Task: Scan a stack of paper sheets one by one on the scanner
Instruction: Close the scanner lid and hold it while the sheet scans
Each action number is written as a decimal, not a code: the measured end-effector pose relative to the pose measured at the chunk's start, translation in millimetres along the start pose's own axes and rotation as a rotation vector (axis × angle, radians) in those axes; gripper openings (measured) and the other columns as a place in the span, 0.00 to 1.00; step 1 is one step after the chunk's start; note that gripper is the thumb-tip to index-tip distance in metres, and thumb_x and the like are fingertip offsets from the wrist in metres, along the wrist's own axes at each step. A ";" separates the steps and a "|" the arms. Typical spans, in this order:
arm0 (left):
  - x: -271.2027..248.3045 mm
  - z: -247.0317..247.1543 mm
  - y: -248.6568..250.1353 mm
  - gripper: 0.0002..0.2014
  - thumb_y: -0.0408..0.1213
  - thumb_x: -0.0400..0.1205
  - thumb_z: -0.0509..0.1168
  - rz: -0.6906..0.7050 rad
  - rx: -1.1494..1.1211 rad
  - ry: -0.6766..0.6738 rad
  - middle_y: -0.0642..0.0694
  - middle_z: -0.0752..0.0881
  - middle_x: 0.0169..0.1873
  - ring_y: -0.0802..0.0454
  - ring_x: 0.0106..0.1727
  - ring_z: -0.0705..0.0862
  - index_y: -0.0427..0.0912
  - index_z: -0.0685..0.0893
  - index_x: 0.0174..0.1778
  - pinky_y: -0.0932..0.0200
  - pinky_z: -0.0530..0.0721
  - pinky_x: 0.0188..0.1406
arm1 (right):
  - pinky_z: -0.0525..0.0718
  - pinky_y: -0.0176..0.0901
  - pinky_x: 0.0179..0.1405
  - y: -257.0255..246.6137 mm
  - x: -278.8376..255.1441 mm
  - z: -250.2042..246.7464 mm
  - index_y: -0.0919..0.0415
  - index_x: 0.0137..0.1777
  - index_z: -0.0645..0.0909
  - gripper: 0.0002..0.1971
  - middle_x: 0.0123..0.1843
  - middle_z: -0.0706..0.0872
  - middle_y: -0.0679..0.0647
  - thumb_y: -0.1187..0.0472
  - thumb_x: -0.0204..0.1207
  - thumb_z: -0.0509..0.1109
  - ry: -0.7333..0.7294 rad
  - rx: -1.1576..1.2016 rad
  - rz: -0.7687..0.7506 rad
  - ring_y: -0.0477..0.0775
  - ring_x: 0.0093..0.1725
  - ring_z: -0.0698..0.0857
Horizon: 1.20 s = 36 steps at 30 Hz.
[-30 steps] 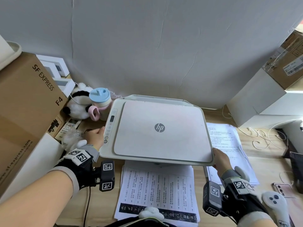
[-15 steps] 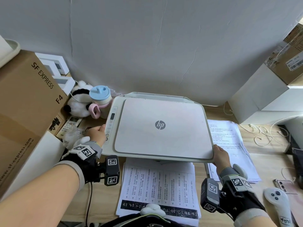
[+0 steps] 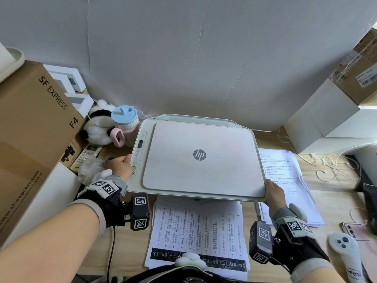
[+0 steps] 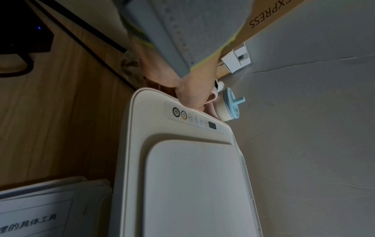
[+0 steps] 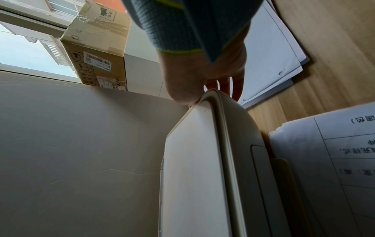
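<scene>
A white HP scanner [image 3: 200, 160] stands on the wooden desk with its lid down. My left hand [image 3: 120, 165] grips its left edge beside the button panel [image 4: 194, 119], fingers curled round the rim [image 4: 190, 94]. At the scanner's front right corner my right hand [image 3: 274, 194] holds on, thumb on top and fingers down the side [image 5: 202, 77]. A stack of printed sheets [image 3: 197, 227] lies in front, partly under the scanner. A second paper stack [image 3: 285, 176] lies to its right.
An SF Express cardboard box [image 3: 30, 129] crowds the left. A panda plush [image 3: 98, 127], a blue-lidded cup [image 3: 124, 123] and a remote [image 3: 87, 154] sit by the scanner's left side. White boxes [image 3: 326, 123], cables [image 3: 330, 166], a phone [image 3: 355, 231] and a controller [image 3: 344, 254] fill the right.
Both hands stay on the scanner's edges and the lid stays down. Only the head view has shifted slightly.
</scene>
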<state>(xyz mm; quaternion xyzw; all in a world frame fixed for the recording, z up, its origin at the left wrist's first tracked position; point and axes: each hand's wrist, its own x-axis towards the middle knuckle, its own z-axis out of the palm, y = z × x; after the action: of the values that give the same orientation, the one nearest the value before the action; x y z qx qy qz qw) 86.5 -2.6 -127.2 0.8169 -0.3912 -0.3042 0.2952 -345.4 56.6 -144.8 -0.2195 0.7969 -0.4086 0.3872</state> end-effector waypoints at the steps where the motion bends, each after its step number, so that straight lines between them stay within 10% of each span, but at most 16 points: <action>1: 0.4 -0.1 -0.4 0.20 0.42 0.86 0.58 -0.001 0.006 0.000 0.35 0.77 0.31 0.41 0.38 0.73 0.33 0.79 0.32 0.57 0.67 0.42 | 0.72 0.50 0.46 -0.3 -0.2 0.2 0.64 0.42 0.76 0.13 0.38 0.75 0.57 0.58 0.83 0.56 0.000 0.002 0.000 0.56 0.44 0.72; 36: -8.3 -2.2 5.8 0.21 0.40 0.86 0.57 0.008 -0.026 -0.002 0.38 0.74 0.27 0.42 0.37 0.72 0.34 0.75 0.28 0.57 0.66 0.39 | 0.67 0.47 0.40 -1.4 -4.0 0.6 0.64 0.39 0.72 0.15 0.36 0.71 0.58 0.58 0.84 0.54 0.008 -0.068 -0.052 0.55 0.39 0.69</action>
<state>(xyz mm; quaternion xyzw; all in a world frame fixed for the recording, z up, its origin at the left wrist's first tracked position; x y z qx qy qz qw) 81.3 1.7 -119.5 0.8110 -0.3910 -0.3089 0.3067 -342.4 58.1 -142.1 -0.2513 0.8059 -0.3921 0.3657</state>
